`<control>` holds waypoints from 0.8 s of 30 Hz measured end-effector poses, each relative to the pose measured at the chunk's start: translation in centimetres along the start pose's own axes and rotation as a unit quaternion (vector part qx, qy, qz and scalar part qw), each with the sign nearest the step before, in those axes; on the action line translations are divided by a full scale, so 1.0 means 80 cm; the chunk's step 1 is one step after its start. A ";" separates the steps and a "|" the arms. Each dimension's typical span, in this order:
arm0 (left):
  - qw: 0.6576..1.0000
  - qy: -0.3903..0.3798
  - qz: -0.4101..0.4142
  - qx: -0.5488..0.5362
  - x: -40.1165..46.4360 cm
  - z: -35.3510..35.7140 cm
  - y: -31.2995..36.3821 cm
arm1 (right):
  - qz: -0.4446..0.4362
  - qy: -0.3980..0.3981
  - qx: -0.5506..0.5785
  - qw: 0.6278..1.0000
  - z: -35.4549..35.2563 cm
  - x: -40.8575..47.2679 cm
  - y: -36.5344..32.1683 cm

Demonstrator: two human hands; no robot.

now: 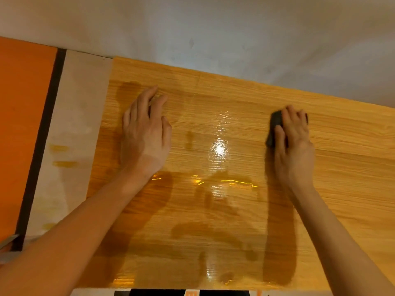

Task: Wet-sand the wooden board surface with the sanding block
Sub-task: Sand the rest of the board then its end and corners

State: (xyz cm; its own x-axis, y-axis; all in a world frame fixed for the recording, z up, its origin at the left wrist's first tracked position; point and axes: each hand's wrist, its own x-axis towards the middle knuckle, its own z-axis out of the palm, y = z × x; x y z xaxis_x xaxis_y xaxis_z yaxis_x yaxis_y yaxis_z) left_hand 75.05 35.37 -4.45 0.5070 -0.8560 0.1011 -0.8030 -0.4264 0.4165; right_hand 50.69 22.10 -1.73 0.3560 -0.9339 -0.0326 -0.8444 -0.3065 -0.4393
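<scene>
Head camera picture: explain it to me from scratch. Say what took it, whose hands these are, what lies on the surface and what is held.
There is no machine here. A person wears a wide-angle camera on the head, so you look forward and down along both bare forearms, as they do.

The big yellow-brown surface is the wooden board. Its middle shines and shows darker patches, which looks like water spread over it.

The left hand lies flat on the board with straight fingers and holds nothing; it seems to steady the board.

The right hand curls its fingers over a dark sanding block that sits on the board.

Left of the board are a pale strip and an orange surface.
</scene>
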 end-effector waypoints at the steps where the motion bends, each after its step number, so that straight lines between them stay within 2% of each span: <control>1: 1.000 0.003 0.000 -0.001 0.000 0.000 0.000 | 0.042 0.018 0.003 0.999 -0.002 -0.005 0.002; 2: 1.000 0.006 0.001 -0.001 0.000 0.000 -0.001 | 0.068 0.032 0.005 0.997 0.004 -0.010 -0.006; 4: 1.000 0.007 0.003 0.001 -0.001 0.000 -0.001 | 0.056 0.038 0.005 0.998 0.028 -0.023 -0.046; 9: 1.000 0.023 0.017 0.000 -0.003 0.000 0.000 | -0.107 -0.025 0.014 0.994 0.093 -0.062 -0.158; 12: 0.999 0.029 0.029 -0.011 -0.003 0.000 -0.001 | -0.162 -0.055 -0.006 0.985 0.073 -0.056 -0.127; 14: 0.999 0.028 0.027 -0.017 -0.003 0.001 0.000 | -0.113 -0.042 0.000 0.993 0.041 -0.055 -0.073; 16: 0.999 0.028 0.025 -0.015 -0.004 0.001 0.000 | -0.015 -0.010 0.015 1.000 0.009 -0.057 -0.017; 19: 0.999 0.029 0.026 -0.013 -0.003 0.002 0.000 | 0.085 0.029 0.042 0.995 0.004 -0.061 -0.009; 21: 0.999 0.028 0.021 -0.014 -0.004 0.001 0.000 | 0.054 0.029 0.032 0.998 0.029 -0.067 -0.053; 24: 0.999 0.032 0.019 -0.011 -0.005 0.000 0.000 | -0.075 -0.024 0.022 0.997 0.075 -0.090 -0.127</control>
State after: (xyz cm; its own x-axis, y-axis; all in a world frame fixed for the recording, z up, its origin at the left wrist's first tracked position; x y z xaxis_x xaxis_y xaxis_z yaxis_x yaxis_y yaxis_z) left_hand 74.86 35.73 -4.50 0.4954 -0.8510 0.1744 -0.8156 -0.3866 0.4306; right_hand 59.08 33.02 -2.43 0.4957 -0.8685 -0.0059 -0.7629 -0.4321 -0.4810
